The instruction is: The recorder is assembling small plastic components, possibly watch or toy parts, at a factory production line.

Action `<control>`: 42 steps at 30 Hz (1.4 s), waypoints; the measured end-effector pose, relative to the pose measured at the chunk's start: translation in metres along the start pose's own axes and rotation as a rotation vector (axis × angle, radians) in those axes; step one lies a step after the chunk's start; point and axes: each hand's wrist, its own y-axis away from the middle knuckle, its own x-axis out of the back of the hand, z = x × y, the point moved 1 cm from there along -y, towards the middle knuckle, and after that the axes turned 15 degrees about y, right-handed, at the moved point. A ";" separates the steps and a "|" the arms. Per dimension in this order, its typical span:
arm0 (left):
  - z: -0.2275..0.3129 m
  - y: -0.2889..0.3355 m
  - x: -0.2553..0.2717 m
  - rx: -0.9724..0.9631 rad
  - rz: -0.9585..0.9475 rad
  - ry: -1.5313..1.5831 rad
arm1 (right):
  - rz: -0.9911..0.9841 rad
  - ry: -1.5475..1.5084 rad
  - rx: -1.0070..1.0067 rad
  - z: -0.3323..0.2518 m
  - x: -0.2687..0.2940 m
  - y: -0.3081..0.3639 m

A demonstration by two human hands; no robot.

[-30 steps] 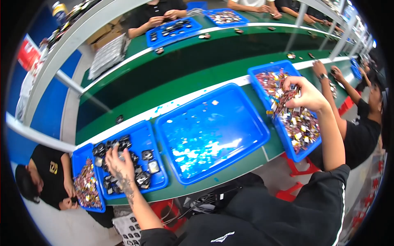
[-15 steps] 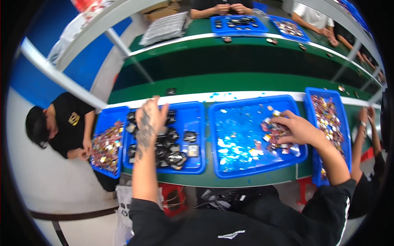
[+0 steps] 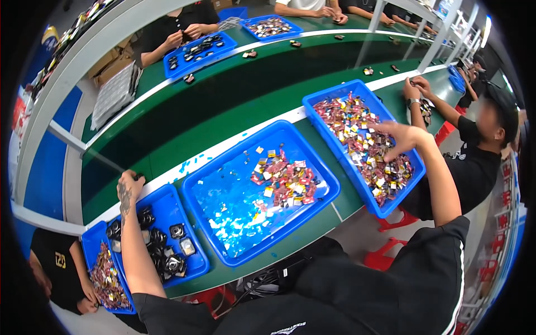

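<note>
My left hand (image 3: pixel 129 185) reaches over the far rim of a blue tray (image 3: pixel 197 267) to the green belt. Its fingers are curled round a small black part, of which only a dark edge (image 3: pixel 140 178) shows. In that tray lie several black camera-like housings (image 3: pixel 174 263). My right hand (image 3: pixel 399 137) hovers with spread fingers over the right blue tray (image 3: pixel 364 202), heaped with small red, yellow and silver components (image 3: pixel 357 139); nothing shows in its grasp. Between my hands, the middle blue tray (image 3: pixel 254 258) holds a pile of similar components (image 3: pixel 287 181) and scattered blue film bits (image 3: pixel 234 223).
At the lower left stands another tray of components (image 3: pixel 109 279) beside a co-worker (image 3: pixel 58 268). More people sit across the green belt (image 3: pixel 223 120) and at the right. A metal frame post (image 3: pixel 67 139) rises on the left. Red stools (image 3: pixel 385 254) stand below the table.
The view has turned right. My left hand has gone from above the black housings to the belt and closed there. My right hand has left the middle tray's pile for the right tray and opened.
</note>
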 end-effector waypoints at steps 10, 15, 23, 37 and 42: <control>-0.004 0.064 0.061 -0.251 -0.019 0.585 | 0.126 0.008 0.109 -0.010 -0.063 0.024; -0.012 0.156 0.076 -0.192 -0.062 0.395 | 0.158 -0.039 0.183 -0.025 -0.059 0.031; -0.018 0.211 0.069 -0.286 0.100 0.228 | 0.216 -0.096 0.159 -0.028 -0.062 0.030; -0.020 0.225 0.041 -0.215 0.124 0.199 | 0.209 -0.274 0.243 -0.025 -0.043 0.031; -0.019 0.226 0.039 -0.200 0.144 0.243 | 0.214 -0.411 0.245 -0.033 -0.007 0.031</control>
